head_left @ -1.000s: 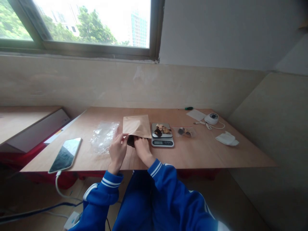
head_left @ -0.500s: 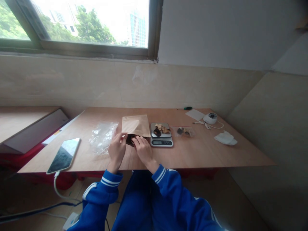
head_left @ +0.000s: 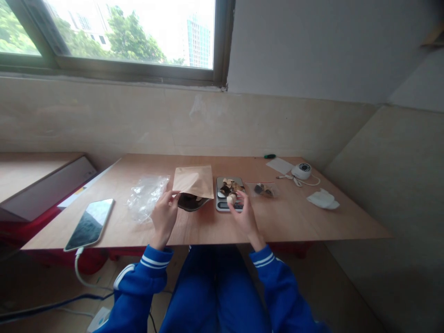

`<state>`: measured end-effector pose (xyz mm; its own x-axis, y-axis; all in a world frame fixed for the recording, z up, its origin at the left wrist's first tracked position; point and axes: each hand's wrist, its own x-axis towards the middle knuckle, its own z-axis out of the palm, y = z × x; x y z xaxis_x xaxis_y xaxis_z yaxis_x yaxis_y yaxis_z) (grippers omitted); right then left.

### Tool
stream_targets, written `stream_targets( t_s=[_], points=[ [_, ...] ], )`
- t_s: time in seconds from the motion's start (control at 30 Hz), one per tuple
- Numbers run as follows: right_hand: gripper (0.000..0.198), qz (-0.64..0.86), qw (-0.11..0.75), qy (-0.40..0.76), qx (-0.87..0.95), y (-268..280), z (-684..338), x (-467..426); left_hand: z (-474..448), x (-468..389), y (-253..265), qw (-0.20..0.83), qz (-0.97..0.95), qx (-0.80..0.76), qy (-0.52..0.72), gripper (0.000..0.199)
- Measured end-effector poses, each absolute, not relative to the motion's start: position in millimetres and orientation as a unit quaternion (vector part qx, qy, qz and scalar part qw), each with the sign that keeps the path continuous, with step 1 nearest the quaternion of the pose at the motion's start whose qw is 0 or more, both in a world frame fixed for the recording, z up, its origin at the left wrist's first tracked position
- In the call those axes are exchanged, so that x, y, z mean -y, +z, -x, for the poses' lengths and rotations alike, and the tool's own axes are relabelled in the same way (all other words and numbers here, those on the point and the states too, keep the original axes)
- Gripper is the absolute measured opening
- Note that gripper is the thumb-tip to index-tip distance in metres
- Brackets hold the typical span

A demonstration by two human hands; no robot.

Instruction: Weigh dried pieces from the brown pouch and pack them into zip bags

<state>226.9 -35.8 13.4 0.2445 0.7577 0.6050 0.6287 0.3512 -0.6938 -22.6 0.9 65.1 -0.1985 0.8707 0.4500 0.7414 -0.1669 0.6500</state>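
My left hand [head_left: 165, 213] pinches the left side of the mouth of a brown kraft paper bag [head_left: 194, 179]. The bag lies flat with its mouth towards me, gaping to show a dark inside. Between the fingertips of my right hand [head_left: 243, 213] is a pale dried piece [head_left: 231, 199], perhaps mushroom. It hangs over the front of a small kitchen scale [head_left: 222, 207], partly covering the display. On the scale's plate sits a heap of beige and dark brown dried pieces [head_left: 231, 185].
Right of the scale lies a clear zip bag [head_left: 270, 189] with dark pieces inside. Crumpled clear plastic [head_left: 147, 196] and a charging phone [head_left: 90, 223] are on the left. A white camera [head_left: 302, 171], a white tissue [head_left: 323, 199] and a green-handled tool [head_left: 269, 156] lie further right.
My right hand has left the paper bag's mouth and moved right to the scale, now with a pale dried piece in its fingers. The bag's mouth gapes wider. My left hand stays at the bag.
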Motion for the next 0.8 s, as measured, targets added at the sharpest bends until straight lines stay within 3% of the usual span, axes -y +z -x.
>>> stream_targets(
  t_s=[0.17, 0.43, 0.8],
  points=[
    [0.035, 0.606, 0.456, 0.018, 0.651, 16.8, -253.7, 10.5, 22.4, -0.7, 64.1, 0.076, -0.631, -0.637, 0.435, 0.023],
    [0.040, 0.612, 0.383, -0.026, 0.692, 19.3, -256.9, -21.2, 26.2, -1.2, 62.3, 0.078, -0.633, -0.640, 0.427, 0.021],
    [0.031, 0.623, 0.546, -0.004, 0.560, -8.5, -287.4, 34.4, 54.2, -21.3, 38.4, 0.165, -0.681, -0.599, 0.387, 0.025]
  ],
)
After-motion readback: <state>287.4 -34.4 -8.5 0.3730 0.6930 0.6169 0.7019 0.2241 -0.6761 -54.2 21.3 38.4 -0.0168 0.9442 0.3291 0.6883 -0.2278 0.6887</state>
